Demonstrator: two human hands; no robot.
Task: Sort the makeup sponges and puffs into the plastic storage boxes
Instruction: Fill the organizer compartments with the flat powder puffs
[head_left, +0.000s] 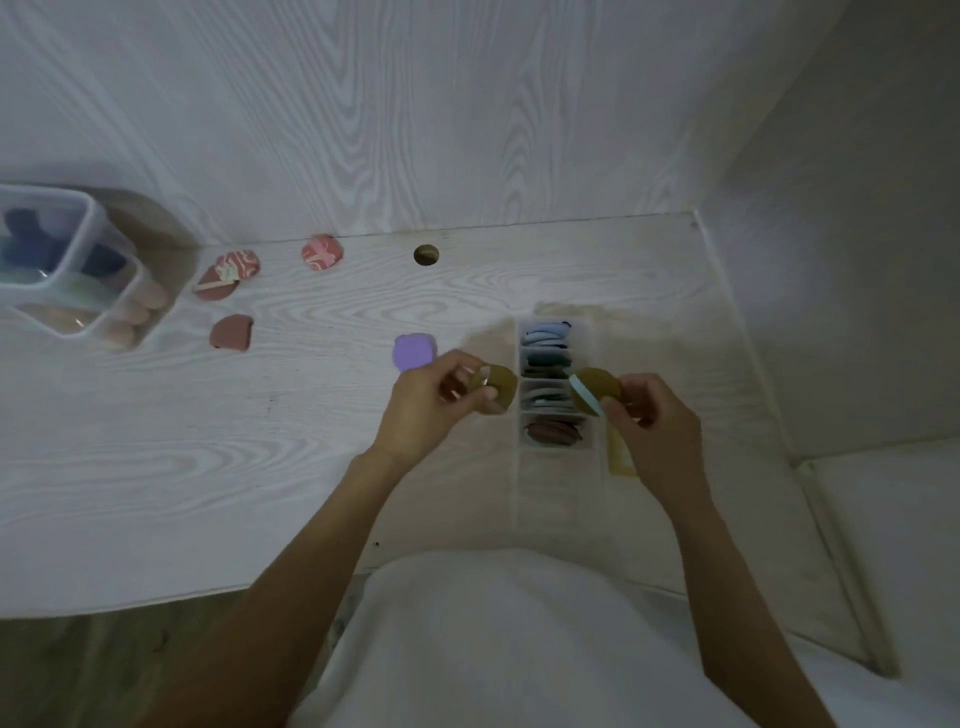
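My left hand (434, 402) holds an olive-brown puff (500, 388) just left of a narrow clear divided box (551, 384). My right hand (652, 421) grips a second olive puff (597, 387) with a light blue edge, right beside the box's right wall. The box's compartments hold upright puffs: pale blue at the far end, dark teal, grey-teal, and dark red-brown nearest me. A purple puff (413, 351) lies on the desk behind my left hand. Loose on the desk at left are two pink marbled puffs (228, 273) (322, 252) and a plain red-brown puff (232, 332).
Clear plastic storage boxes (78, 260) stand at the far left, holding dark blue and pink sponges. A round cable hole (426, 254) is in the desk near the back wall. A yellowish flat item (618, 457) lies under my right hand. A wall bounds the right side.
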